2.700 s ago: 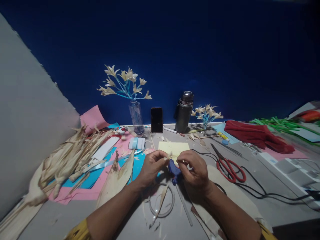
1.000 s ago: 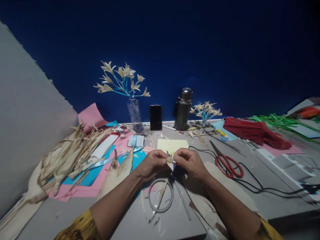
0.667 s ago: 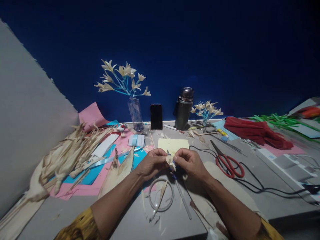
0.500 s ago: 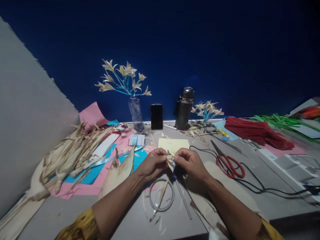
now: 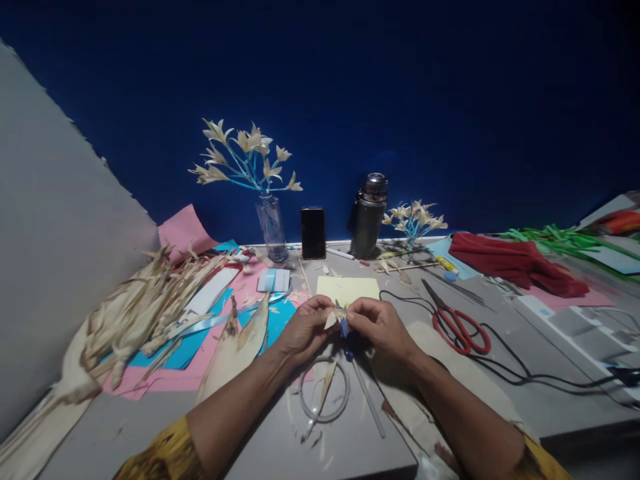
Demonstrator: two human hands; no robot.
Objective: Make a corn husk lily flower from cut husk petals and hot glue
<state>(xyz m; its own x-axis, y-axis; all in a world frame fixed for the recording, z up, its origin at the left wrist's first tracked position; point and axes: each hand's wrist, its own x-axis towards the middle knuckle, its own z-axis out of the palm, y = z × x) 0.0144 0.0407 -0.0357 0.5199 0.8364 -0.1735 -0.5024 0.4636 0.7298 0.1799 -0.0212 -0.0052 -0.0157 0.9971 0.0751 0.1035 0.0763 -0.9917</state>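
My left hand (image 5: 310, 325) is closed, fingertips pinching a small cream dried-husk petal piece (image 5: 331, 321). Against its right side, my right hand (image 5: 379, 327) is closed too, thumb and forefinger pinched at the same small piece. A blue object (image 5: 345, 329) shows just below the fingertips and hides part of the work; its kind is unclear. From under it a pale translucent rod (image 5: 369, 400) slants down over the table. Just below my hands lies a clear ring-shaped roll (image 5: 301, 393) with a husk strip across it. Behind my fingers is a pale yellow paper pad (image 5: 347, 288).
Red-handled scissors (image 5: 463, 330) and a black cable (image 5: 530, 382) lie to the right, near a white power strip (image 5: 565, 327). Dried husks (image 5: 135, 313) cover pink and blue paper at left. A bottle vase (image 5: 271, 227), phone (image 5: 313, 233) and flask (image 5: 369, 220) stand along the wall.
The small husk piece between my fingertips has turned, its petal now pointing left. More of the blue object shows beneath it. Both hands stay in nearly the same place.
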